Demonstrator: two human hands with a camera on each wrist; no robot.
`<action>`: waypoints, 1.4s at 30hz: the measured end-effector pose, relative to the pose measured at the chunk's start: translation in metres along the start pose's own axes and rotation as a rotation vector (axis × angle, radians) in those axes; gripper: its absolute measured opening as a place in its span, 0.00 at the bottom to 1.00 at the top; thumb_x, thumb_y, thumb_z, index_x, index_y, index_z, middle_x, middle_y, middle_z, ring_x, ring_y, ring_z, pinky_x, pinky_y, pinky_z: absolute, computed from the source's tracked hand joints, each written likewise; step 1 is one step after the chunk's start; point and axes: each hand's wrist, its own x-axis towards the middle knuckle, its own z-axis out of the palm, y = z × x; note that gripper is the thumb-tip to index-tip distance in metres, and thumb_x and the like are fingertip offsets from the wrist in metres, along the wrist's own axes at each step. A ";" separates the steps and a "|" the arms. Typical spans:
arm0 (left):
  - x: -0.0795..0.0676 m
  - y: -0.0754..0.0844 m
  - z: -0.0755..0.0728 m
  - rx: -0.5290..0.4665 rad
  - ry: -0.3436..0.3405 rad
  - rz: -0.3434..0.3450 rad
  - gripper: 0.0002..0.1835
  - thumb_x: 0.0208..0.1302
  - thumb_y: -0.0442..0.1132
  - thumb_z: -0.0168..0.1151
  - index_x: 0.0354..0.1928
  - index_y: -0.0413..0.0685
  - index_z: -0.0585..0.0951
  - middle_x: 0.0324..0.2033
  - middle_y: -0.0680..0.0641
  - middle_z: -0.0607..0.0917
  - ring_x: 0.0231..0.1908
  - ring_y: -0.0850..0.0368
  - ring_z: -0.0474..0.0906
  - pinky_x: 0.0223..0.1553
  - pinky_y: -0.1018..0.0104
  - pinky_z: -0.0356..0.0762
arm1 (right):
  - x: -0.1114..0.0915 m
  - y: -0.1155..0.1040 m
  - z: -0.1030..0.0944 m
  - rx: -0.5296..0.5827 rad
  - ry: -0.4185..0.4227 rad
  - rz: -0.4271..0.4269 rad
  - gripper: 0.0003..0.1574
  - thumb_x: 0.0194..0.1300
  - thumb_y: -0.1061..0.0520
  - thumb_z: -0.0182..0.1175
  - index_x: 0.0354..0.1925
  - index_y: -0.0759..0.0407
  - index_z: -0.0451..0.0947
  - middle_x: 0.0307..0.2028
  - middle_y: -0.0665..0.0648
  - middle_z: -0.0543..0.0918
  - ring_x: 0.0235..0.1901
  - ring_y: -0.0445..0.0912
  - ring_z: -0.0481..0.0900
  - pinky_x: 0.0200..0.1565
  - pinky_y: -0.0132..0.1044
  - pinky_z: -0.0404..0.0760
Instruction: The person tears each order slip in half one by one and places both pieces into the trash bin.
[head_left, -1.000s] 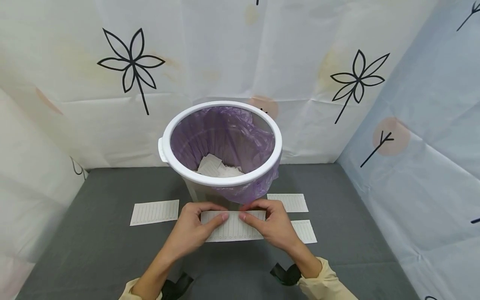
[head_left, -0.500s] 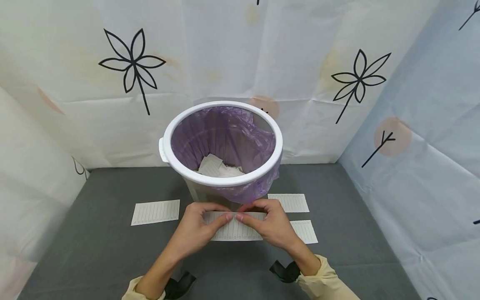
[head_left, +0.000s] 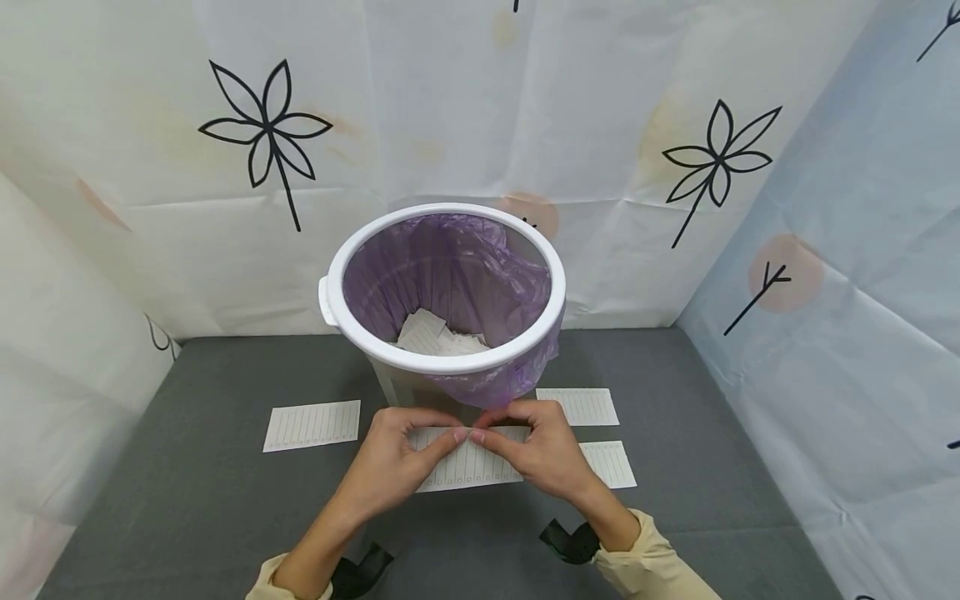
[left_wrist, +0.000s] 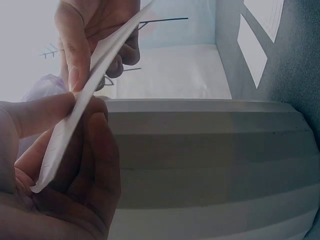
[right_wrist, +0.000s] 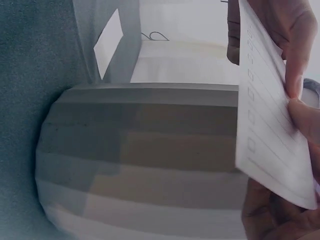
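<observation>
Both hands pinch one white lined paper slip (head_left: 468, 467) at the middle of its top edge, thumbs on the near face and fingers behind. The left hand (head_left: 396, 448) grips left of centre, the right hand (head_left: 542, 442) right of centre, with the two thumb tips almost together. In the right wrist view the slip (right_wrist: 270, 110) shows printed lines and a row of small boxes. It is held up in front of a white-rimmed bin (head_left: 442, 364) lined with a purple bag (head_left: 480, 267). Paper pieces (head_left: 435, 333) lie inside the bin.
One lined slip (head_left: 312, 426) lies on the grey table (head_left: 225, 517) at the left. Two more, an upper slip (head_left: 577, 407) and a lower slip (head_left: 609, 464), lie to the right, the lower one partly behind the right hand. Patterned cloth (head_left: 450, 100) hangs behind the bin.
The hands have come closer together along the slip's top edge, mostly by the left hand sliding right. The slip's lower edge now tilts, its left corner lower. Bin and other slips stay put.
</observation>
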 end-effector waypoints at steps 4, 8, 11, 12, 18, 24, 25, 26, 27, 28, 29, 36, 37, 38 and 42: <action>0.000 0.000 -0.001 -0.051 -0.008 -0.015 0.02 0.63 0.37 0.72 0.36 0.50 0.92 0.34 0.59 0.89 0.40 0.61 0.86 0.46 0.62 0.82 | -0.001 0.001 0.002 0.001 0.031 -0.103 0.04 0.59 0.66 0.73 0.35 0.60 0.90 0.33 0.55 0.89 0.34 0.44 0.86 0.38 0.38 0.83; 0.000 0.000 -0.002 -0.098 -0.024 -0.027 0.03 0.63 0.36 0.72 0.36 0.48 0.92 0.34 0.58 0.90 0.40 0.60 0.86 0.46 0.63 0.81 | -0.002 0.001 0.004 0.007 0.057 -0.193 0.06 0.57 0.69 0.73 0.35 0.62 0.89 0.32 0.58 0.89 0.33 0.46 0.86 0.37 0.37 0.84; 0.000 0.001 -0.003 -0.114 -0.038 -0.044 0.03 0.63 0.36 0.71 0.36 0.48 0.92 0.34 0.57 0.90 0.38 0.59 0.86 0.44 0.64 0.81 | -0.004 0.000 0.006 0.008 0.073 -0.231 0.07 0.57 0.70 0.73 0.35 0.62 0.89 0.32 0.57 0.89 0.32 0.46 0.86 0.36 0.36 0.83; 0.000 0.001 -0.004 -0.121 -0.042 -0.051 0.03 0.63 0.36 0.71 0.36 0.48 0.92 0.33 0.57 0.90 0.37 0.59 0.86 0.43 0.65 0.81 | -0.004 0.000 0.007 0.007 0.080 -0.241 0.07 0.57 0.70 0.73 0.35 0.62 0.89 0.32 0.56 0.88 0.32 0.46 0.85 0.35 0.36 0.83; 0.000 0.003 -0.006 -0.164 -0.062 -0.101 0.05 0.64 0.38 0.71 0.36 0.46 0.92 0.33 0.53 0.90 0.31 0.58 0.85 0.33 0.65 0.82 | -0.007 -0.001 0.008 0.020 0.108 -0.273 0.09 0.56 0.72 0.72 0.35 0.61 0.89 0.30 0.55 0.88 0.29 0.44 0.84 0.32 0.33 0.81; -0.001 0.005 -0.007 -0.195 -0.054 -0.102 0.06 0.65 0.38 0.71 0.37 0.43 0.91 0.33 0.49 0.90 0.27 0.57 0.85 0.29 0.63 0.83 | -0.010 -0.006 0.008 0.046 0.144 -0.243 0.08 0.57 0.72 0.72 0.34 0.63 0.88 0.29 0.55 0.87 0.29 0.45 0.84 0.32 0.33 0.81; -0.001 0.005 -0.007 -0.196 -0.052 -0.095 0.06 0.65 0.38 0.71 0.37 0.43 0.91 0.33 0.49 0.90 0.27 0.57 0.85 0.29 0.63 0.83 | -0.010 -0.006 0.008 0.049 0.151 -0.238 0.07 0.57 0.72 0.72 0.34 0.63 0.88 0.29 0.55 0.87 0.29 0.45 0.84 0.32 0.34 0.81; -0.002 0.005 -0.007 -0.201 -0.051 -0.088 0.06 0.65 0.38 0.71 0.37 0.43 0.91 0.33 0.49 0.90 0.27 0.57 0.85 0.28 0.63 0.83 | -0.011 -0.007 0.008 0.053 0.156 -0.232 0.08 0.57 0.72 0.72 0.34 0.63 0.88 0.29 0.56 0.87 0.29 0.45 0.84 0.32 0.34 0.81; -0.002 0.006 -0.007 -0.201 -0.048 -0.077 0.05 0.64 0.38 0.72 0.37 0.43 0.91 0.32 0.50 0.90 0.26 0.57 0.85 0.27 0.63 0.83 | -0.011 -0.008 0.008 0.058 0.162 -0.228 0.08 0.56 0.73 0.72 0.34 0.64 0.88 0.29 0.56 0.87 0.29 0.46 0.84 0.32 0.34 0.81; -0.002 0.006 -0.006 -0.203 -0.043 -0.067 0.05 0.64 0.37 0.72 0.37 0.43 0.91 0.32 0.50 0.90 0.26 0.57 0.85 0.27 0.63 0.83 | -0.012 -0.008 0.008 0.066 0.168 -0.226 0.08 0.56 0.73 0.72 0.34 0.64 0.88 0.29 0.57 0.87 0.29 0.46 0.84 0.31 0.34 0.81; -0.002 0.006 -0.006 -0.210 -0.039 -0.059 0.05 0.64 0.37 0.72 0.37 0.43 0.91 0.33 0.50 0.90 0.26 0.57 0.85 0.27 0.63 0.83 | -0.013 -0.009 0.007 0.073 0.175 -0.222 0.09 0.56 0.74 0.71 0.35 0.64 0.88 0.29 0.58 0.87 0.29 0.46 0.84 0.31 0.34 0.81; -0.003 0.003 -0.006 -0.235 0.010 -0.001 0.03 0.62 0.33 0.72 0.37 0.42 0.91 0.32 0.49 0.91 0.26 0.57 0.85 0.27 0.63 0.83 | -0.016 -0.010 0.003 0.117 0.215 -0.211 0.11 0.56 0.76 0.70 0.36 0.65 0.87 0.30 0.61 0.87 0.29 0.44 0.83 0.29 0.32 0.80; -0.003 0.003 -0.006 -0.239 0.014 0.002 0.03 0.62 0.33 0.72 0.37 0.42 0.91 0.32 0.49 0.90 0.25 0.58 0.85 0.26 0.64 0.83 | -0.016 -0.010 0.002 0.121 0.219 -0.212 0.10 0.56 0.76 0.70 0.36 0.65 0.87 0.30 0.61 0.87 0.29 0.44 0.83 0.30 0.32 0.81; -0.003 0.003 -0.007 -0.241 0.019 0.005 0.03 0.62 0.32 0.72 0.37 0.41 0.91 0.32 0.49 0.90 0.24 0.58 0.84 0.25 0.64 0.83 | -0.016 -0.009 0.002 0.124 0.225 -0.209 0.10 0.57 0.75 0.70 0.36 0.65 0.87 0.30 0.62 0.87 0.30 0.44 0.83 0.31 0.32 0.81; -0.003 0.001 -0.007 -0.223 0.045 0.014 0.03 0.61 0.32 0.73 0.36 0.42 0.91 0.30 0.50 0.90 0.22 0.60 0.83 0.24 0.65 0.81 | -0.016 -0.009 -0.001 0.135 0.247 -0.205 0.07 0.58 0.73 0.70 0.35 0.66 0.87 0.30 0.63 0.87 0.31 0.44 0.84 0.35 0.31 0.83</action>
